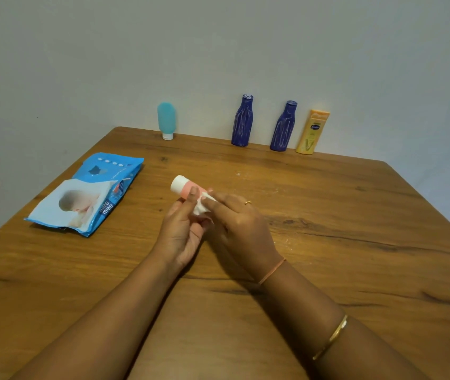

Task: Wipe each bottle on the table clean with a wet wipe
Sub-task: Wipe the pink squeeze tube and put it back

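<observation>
1. Wooden table [328, 270]: the grip sits just above its middle, probably for easy reach.
2. Wet-wipe pack [89, 193]: lies flat left of the grip, near enough to pull another wipe.
3. Far beyond the grip, along the wall edge: teal tube [166, 119] standing on its cap, two dark blue bottles [242, 122] [283, 127], yellow lotion bottle [312, 131]. All upright; wiped or waiting, can't tell.
4. Left hand [182, 231]: fingers curled round the small bottle [184, 186], thumb on its pink band, acting as a clamp.
5. Right hand [240, 223]: pinches the wet wipe [202, 207] against the bottle's body.
6. The small bottle is white with a pink band, its white end sticking out up-left of the grip. No visible dirt.
</observation>
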{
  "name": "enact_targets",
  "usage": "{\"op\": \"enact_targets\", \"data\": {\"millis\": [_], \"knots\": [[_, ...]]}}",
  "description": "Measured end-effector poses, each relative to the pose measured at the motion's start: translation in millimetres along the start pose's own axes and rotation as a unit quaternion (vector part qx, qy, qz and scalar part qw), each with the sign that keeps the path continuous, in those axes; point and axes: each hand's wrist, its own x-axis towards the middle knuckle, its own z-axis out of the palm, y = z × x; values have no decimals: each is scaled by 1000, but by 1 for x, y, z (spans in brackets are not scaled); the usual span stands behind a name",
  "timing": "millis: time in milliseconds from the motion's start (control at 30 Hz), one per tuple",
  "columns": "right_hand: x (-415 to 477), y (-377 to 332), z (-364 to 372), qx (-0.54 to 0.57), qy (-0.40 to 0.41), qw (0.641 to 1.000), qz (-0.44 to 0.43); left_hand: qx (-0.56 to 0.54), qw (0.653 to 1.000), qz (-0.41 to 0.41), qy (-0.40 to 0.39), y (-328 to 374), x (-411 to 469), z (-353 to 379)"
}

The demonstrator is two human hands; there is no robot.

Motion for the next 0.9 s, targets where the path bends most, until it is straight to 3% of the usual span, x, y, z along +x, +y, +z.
{"op": "enact_targets", "data": {"millis": [167,300,500,600,733,833,900], "knots": [[-5,7,-4,68,16,997,-16,-99,993,-60,-28,7,2,-2],[2,8,-7,67,29,997,-35,-125,987,-89,-57,11,-1,-2],[5,18,-9,97,10,995,3,-102,988,-98,-65,12,0,-3],[3,17,-13,157,20,983,98,-99,992,-71,-31,11,3,-5],[3,24,-25,260,36,921,287,-123,992,-13,18,22,9,-11],[8,36,-26,235,-16,910,340,-110,993,-5,40,23,10,-12],[11,36,-22,280,-56,865,413,-75,997,2,31,19,10,-12]]}}
